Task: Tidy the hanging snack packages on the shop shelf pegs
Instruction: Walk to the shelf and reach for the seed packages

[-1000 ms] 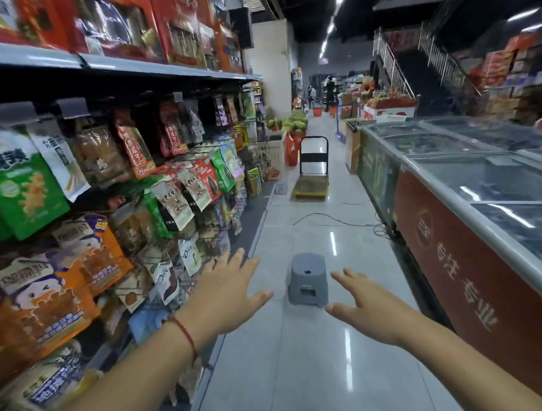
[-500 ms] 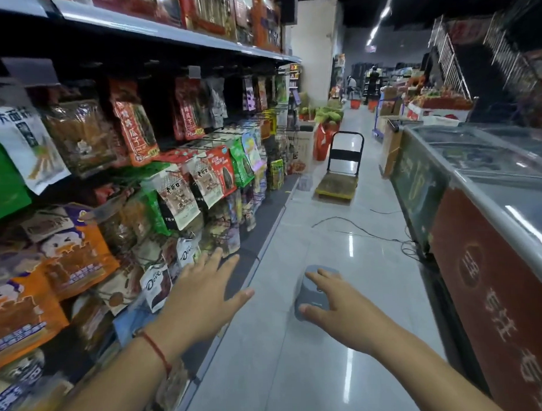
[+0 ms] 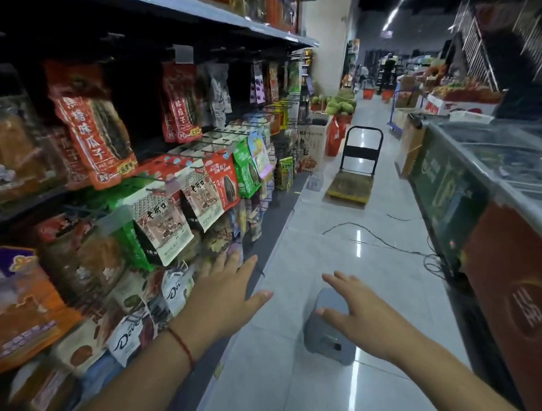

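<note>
both hands out and holding nothing, left hand (image 3: 227, 296) spread just beside the low hanging snack packages (image 3: 174, 288) on the shelf pegs, right hand (image 3: 356, 313) loose above the grey stool (image 3: 328, 335), so best square one drooping pack gently.

Two bare forearms, no sleeves in view. Thin red string bracelet (image 3: 183, 346) round left wrist, just behind left hand (image 3: 226, 294). Right hand (image 3: 356, 313) and its wrist bare: no ring, watch or glove.
</note>
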`<state>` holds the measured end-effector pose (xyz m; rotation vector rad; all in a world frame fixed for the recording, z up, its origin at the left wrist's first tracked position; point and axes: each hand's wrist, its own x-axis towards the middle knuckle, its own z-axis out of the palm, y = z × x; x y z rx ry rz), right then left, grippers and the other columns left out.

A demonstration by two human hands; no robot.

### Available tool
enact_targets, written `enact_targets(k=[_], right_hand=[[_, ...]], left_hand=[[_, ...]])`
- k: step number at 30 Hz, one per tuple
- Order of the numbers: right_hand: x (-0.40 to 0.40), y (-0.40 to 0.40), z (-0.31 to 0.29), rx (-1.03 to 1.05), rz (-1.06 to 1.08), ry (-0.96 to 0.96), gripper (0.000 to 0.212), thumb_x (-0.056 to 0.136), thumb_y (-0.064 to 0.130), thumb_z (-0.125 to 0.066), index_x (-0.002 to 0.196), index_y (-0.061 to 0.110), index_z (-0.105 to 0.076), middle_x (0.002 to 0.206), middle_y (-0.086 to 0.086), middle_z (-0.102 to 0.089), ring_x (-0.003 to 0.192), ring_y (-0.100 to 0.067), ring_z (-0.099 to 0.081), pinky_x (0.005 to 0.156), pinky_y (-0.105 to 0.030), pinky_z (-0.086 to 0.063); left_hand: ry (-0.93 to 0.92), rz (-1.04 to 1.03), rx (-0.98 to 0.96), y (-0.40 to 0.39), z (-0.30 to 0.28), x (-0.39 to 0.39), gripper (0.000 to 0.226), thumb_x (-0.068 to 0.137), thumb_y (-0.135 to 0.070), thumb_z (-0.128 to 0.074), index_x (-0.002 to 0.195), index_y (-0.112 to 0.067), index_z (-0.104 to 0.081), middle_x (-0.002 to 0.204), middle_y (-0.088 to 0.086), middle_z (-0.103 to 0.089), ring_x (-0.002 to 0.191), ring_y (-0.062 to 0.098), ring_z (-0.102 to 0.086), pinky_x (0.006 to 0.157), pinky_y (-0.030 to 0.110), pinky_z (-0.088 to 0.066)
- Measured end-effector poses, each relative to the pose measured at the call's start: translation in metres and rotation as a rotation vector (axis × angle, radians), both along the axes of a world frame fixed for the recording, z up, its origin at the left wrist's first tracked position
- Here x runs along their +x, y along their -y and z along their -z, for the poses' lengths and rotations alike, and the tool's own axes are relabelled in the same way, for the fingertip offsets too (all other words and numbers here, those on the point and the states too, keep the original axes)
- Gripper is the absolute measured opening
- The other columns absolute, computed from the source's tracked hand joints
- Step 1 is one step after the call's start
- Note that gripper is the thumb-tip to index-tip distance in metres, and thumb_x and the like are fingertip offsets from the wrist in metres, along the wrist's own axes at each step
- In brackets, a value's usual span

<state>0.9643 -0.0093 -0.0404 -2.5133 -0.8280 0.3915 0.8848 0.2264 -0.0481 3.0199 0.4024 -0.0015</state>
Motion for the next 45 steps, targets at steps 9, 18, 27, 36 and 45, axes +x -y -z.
enact_targets(k=[9, 18, 27, 36, 45], right_hand=[[0.133, -0.045, 0.019, 0.005, -0.096, -0.003, 0.071, 0.095, 0.055, -0.047, 0.154, 0.032, -0.016, 0.163, 0.006, -0.008, 0.150, -0.016, -0.004, 0.121, -0.034, -0.012], [0.310, -0.076, 0.031, -0.056, -0.319, -0.036, 0.069, 0.096, 0.055, -0.044, 0.154, 0.032, -0.014, 0.163, 0.007, -0.008, 0.150, -0.018, -0.005, 0.118, -0.034, -0.014], [0.390, -0.169, 0.030, -0.014, -0.704, -0.054, 0.067, 0.096, 0.052, -0.048, 0.152, 0.032, -0.019, 0.160, 0.012, -0.011, 0.149, -0.017, -0.005, 0.119, -0.035, -0.016], [0.383, -0.285, 0.033, 0.027, -0.987, -0.043, 0.070, 0.095, 0.051, -0.049, 0.153, 0.034, -0.015, 0.161, 0.013, -0.007, 0.150, -0.013, -0.001, 0.120, -0.038, -0.013], [0.383, -0.356, 0.034, 0.014, -1.041, 0.026, 0.068, 0.096, 0.047, -0.048, 0.154, 0.034, -0.015, 0.162, 0.011, -0.004, 0.150, -0.014, 0.003, 0.119, -0.037, -0.009]], left_hand=[[0.001, -0.048, 0.070, -0.022, 0.003, 0.120, 0.078, 0.091, -0.072, -0.026, 0.154, -0.033, -0.004, 0.163, 0.003, 0.001, 0.149, 0.025, -0.002, 0.120, 0.045, -0.007], [-0.100, -0.284, 0.081, -0.035, 0.012, 0.245, 0.078, 0.091, -0.072, -0.023, 0.154, -0.031, -0.006, 0.163, 0.007, 0.001, 0.149, 0.029, -0.003, 0.120, 0.046, -0.007], [-0.086, -0.662, -0.002, -0.057, 0.004, 0.261, 0.076, 0.091, -0.071, -0.021, 0.155, -0.033, 0.000, 0.163, 0.002, 0.010, 0.150, 0.026, 0.006, 0.119, 0.043, -0.001], [-0.059, -0.942, -0.044, -0.111, 0.027, 0.232, 0.075, 0.095, -0.068, -0.024, 0.154, -0.033, 0.006, 0.162, 0.002, 0.016, 0.149, 0.025, 0.011, 0.120, 0.043, 0.001], [-0.027, -1.015, -0.062, -0.170, 0.032, 0.231, 0.076, 0.095, -0.065, -0.028, 0.154, -0.031, 0.004, 0.162, 0.003, 0.014, 0.149, 0.026, 0.010, 0.120, 0.044, -0.001]])
